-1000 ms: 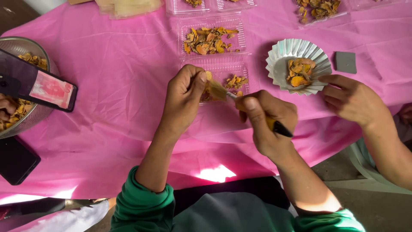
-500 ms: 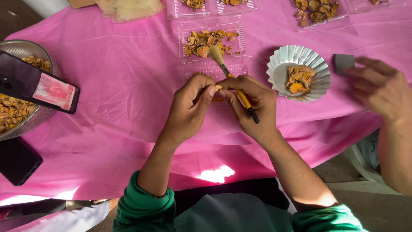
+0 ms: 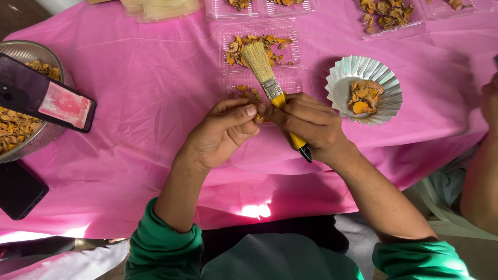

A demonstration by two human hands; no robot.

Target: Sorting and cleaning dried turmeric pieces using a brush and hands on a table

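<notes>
So the main thing here is a small paintbrush with pale straw-coloured bristles, a metal ferrule and a yellow handle with a black tip [image 3: 275, 91], sitting just above the middle of the frame and tilted so the bristles point up-left and the black tip pokes out lower right. The right hand [image 3: 311, 124] is curled closed around the handle, fingers wrapped tight, the brush running diagonally through the fist. The left hand [image 3: 223, 132] is right against it, thumb and fingertips pinched together on some tiny orange-ish bit where the two hands meet; it's too small to say what exactly. The bristles hover over a clear plastic clamshell tray with orange dried pieces [image 3: 262, 44], and a second clear tray [image 3: 295, 82] is partly hidden under the hands. To the right of centre sits a crimped silver foil cup [image 3: 340, 85] holding a few orange slices. Everything rests on a bright pink tablecloth [image 3: 145, 103]. At the left edge there's a metal mesh bowl [image 3: 36, 52] of the same orange chips, with a dark phone in a red-patterned case [image 3: 46, 96] propped across it and another black phone [image 3: 18, 189] lower left. More clear trays [image 3: 386, 15] line the top edge. Another person's arm [image 3: 482, 176] comes in on the right edge.
</notes>
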